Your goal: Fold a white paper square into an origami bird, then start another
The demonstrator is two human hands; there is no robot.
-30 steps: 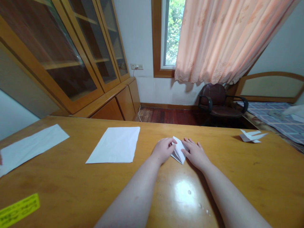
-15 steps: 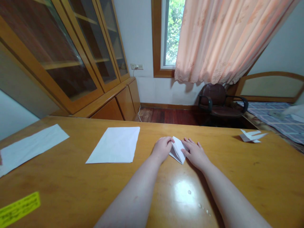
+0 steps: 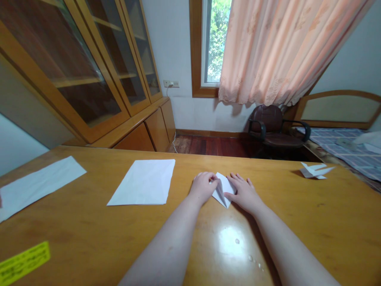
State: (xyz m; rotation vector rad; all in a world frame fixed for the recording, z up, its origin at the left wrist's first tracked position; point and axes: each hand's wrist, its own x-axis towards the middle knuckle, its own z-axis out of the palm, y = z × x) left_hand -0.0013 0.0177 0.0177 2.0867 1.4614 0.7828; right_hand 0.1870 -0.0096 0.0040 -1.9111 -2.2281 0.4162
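A small piece of white folded paper (image 3: 226,183) lies on the wooden table between my two hands. My left hand (image 3: 204,186) is closed in a pinch on its left flap, which stands partly raised along the middle crease. Stretched fingers of my right hand (image 3: 243,190) rest along the paper's right side, with the thumb pressing near the crease. The paper's lower corner points towards me. Some of its left edge is hidden behind my left fingers.
White square sheets (image 3: 144,182) lie to the left, and a long white sheet (image 3: 41,184) farther left, with a fingertip at its edge. A folded paper figure (image 3: 315,171) sits at the right. A yellow label (image 3: 25,262) is near left. Beyond the table stands a chair (image 3: 272,127).
My left fingers have drawn the paper's flap a little leftward, and the fold has opened wider. My right thumb has moved slightly left onto the paper.
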